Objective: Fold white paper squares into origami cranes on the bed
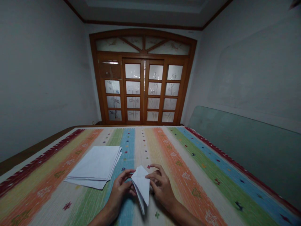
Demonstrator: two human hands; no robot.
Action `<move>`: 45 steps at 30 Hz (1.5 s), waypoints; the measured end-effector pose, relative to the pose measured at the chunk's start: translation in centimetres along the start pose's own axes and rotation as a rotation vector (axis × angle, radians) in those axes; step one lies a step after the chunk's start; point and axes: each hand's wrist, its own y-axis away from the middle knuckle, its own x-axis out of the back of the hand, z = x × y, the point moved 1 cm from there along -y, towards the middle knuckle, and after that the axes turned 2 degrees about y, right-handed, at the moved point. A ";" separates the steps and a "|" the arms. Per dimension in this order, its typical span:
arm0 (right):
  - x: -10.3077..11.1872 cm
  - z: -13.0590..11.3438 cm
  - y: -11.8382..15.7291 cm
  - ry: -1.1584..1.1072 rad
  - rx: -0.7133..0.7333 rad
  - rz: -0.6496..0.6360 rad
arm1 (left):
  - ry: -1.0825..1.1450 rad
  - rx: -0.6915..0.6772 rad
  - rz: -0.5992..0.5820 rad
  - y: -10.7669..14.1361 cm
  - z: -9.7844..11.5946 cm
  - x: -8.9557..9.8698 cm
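Apparently mid-fold, the left hand (120, 187) and right hand (164, 187) pinch the folded paper (142, 184), its parted flaps seemingly needing steady grips.

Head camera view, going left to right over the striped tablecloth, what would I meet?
Stack of square white sheets, bare left hand, folded white paper with pointed ends, bare right hand.
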 end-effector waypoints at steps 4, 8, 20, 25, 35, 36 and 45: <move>0.1 -0.2 -0.2 -0.011 0.038 -0.030 | -0.112 -0.079 0.023 -0.1 0.2 0.1; 0.2 -0.2 -0.3 -0.029 0.065 -0.039 | -0.193 -0.118 0.037 -0.3 -0.1 0.2; 0.2 0.1 -0.2 -0.064 -0.062 -0.077 | -0.581 -0.418 0.057 0.3 0.8 0.4; 0.2 -0.3 -0.4 -0.084 0.003 -0.111 | -0.498 -0.365 -0.006 0.8 0.3 -0.1; 0.1 -0.8 -0.1 0.034 0.143 -0.143 | -0.431 -0.414 0.079 1.3 0.8 -0.8; 0.1 -0.8 0.0 0.032 0.153 -0.150 | -0.422 -0.397 0.054 1.3 0.9 -0.8; 0.3 -1.5 0.1 0.011 0.206 -0.225 | -0.427 -0.371 -0.033 1.1 0.8 -0.7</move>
